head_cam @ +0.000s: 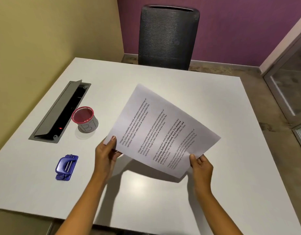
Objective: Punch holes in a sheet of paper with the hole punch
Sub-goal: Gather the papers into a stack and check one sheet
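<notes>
A white sheet of paper [161,129] with printed text is held tilted in the air above the white table [163,200]. My left hand [106,153] grips its near left corner, thumb on top. My right hand [201,165] pinches its near right edge. The blue hole punch [66,167] lies on the table to the left of my left hand, apart from both hands and the paper.
A mesh pen cup with a red rim [86,120] stands behind the punch. A grey cable hatch [59,112] with its lid raised is set into the table at the left. A dark office chair [168,36] stands at the far edge.
</notes>
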